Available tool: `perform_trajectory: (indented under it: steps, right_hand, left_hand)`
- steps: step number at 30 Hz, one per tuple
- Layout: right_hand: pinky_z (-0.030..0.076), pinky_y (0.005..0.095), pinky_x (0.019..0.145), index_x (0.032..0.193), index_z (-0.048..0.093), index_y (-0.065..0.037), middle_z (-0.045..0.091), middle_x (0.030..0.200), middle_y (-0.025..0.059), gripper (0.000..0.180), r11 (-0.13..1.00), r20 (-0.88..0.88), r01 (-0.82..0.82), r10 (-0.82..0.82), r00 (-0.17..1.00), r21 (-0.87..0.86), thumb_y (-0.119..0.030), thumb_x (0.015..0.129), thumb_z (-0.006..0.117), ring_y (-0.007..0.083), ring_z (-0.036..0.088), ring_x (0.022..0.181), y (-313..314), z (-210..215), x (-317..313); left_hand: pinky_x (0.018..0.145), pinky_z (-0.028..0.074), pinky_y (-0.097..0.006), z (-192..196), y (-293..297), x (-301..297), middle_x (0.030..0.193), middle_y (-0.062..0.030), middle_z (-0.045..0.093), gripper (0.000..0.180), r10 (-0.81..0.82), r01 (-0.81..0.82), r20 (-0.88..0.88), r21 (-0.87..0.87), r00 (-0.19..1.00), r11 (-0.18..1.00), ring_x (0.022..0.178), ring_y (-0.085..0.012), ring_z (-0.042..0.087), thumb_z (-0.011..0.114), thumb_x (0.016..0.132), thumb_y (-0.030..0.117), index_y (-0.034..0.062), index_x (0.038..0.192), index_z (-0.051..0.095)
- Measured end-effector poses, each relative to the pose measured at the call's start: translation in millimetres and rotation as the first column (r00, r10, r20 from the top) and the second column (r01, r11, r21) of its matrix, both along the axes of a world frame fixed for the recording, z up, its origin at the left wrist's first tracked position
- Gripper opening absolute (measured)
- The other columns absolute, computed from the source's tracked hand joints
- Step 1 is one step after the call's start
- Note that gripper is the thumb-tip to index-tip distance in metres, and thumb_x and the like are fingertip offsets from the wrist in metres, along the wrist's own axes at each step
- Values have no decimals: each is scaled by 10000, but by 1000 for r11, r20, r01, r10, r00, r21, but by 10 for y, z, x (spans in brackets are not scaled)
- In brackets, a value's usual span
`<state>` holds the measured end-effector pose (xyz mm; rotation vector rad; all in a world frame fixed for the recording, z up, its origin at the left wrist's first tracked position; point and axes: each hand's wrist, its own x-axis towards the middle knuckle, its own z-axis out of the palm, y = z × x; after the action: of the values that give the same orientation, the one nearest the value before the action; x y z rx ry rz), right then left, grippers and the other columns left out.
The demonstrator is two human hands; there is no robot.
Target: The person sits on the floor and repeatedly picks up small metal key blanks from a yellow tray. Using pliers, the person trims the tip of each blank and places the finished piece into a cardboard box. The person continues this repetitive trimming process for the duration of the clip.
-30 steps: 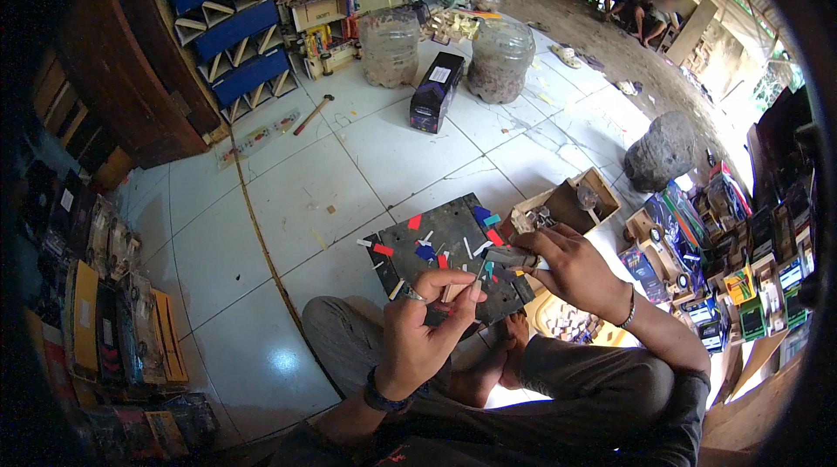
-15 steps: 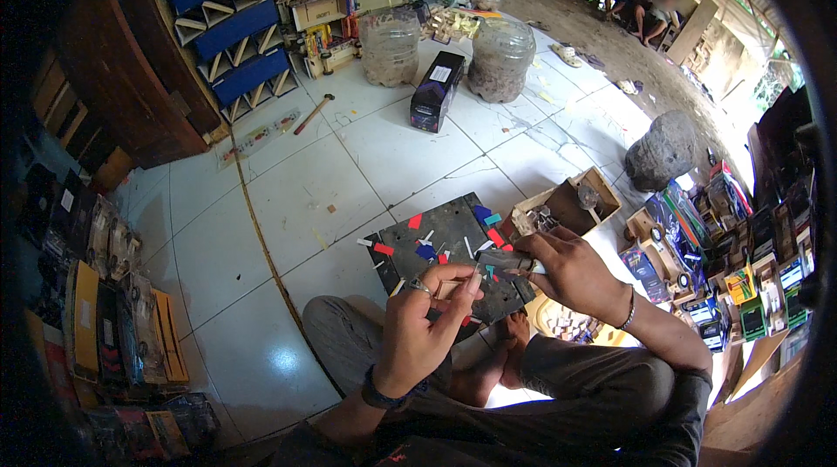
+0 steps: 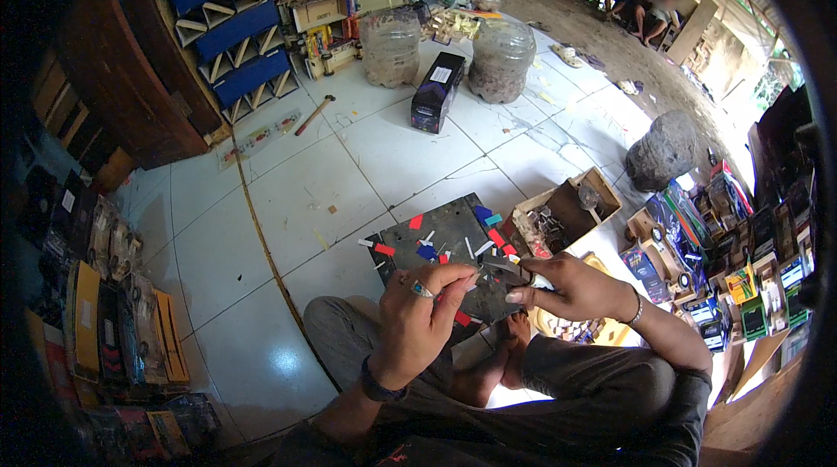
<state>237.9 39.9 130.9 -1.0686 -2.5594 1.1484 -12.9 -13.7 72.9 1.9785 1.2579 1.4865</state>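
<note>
Over a dark square board, my left hand has thumb and forefinger pinched together. What the pinch holds is too small or hidden to make out. My right hand grips a knife-like tool with a flat grey blade, its tip close to the left fingertips. Small red, blue, white and teal scraps lie scattered on the board, among them a red piece and a blue piece. The board rests on the floor before my crossed legs.
Beyond my right hand stands a wooden box with loose bits inside. A yellow basin of small wooden pieces sits by my leg. Toy trucks crowd the right side. A black box, plastic containers and a hammer lie farther off.
My left hand has rolled over, hiding the small wooden piece seen between its fingers before. My right hand has lowered slightly with the tool, its thumb now showing below.
</note>
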Motion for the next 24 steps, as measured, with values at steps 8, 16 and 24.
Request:
perform_trajectory:
  steps: [8,16,24]
  right_hand:
    - [548,351,635,995,659,12,735,733,87,447,968,-68,-167,157,985,-185,-423,1066,588,226,747,673,73,-99,114]
    - [544,400,669,1190,648,4,732,774,116,419,986,-97,-141,132,986,-86,-392,1060,602,269,740,721,89,-90,92]
    - [509,372,766,1263,669,-8,704,925,189,438,984,-194,176,-174,965,-10,-346,990,724,240,667,793,5,22,-19]
  left_hand:
    - [847,489,-362,72,-11,-47,978,-54,756,99,-17,20,-98,31,995,999,905,-249,694,759,931,111,108,1024,727]
    - [762,558,-347,95,17,-105,949,-71,768,194,-67,68,-20,46,998,997,845,-237,725,822,857,58,90,1033,747]
    - [656,560,-325,19,21,-83,864,-31,737,362,123,-96,-121,209,985,973,768,-193,714,924,752,121,139,1039,705]
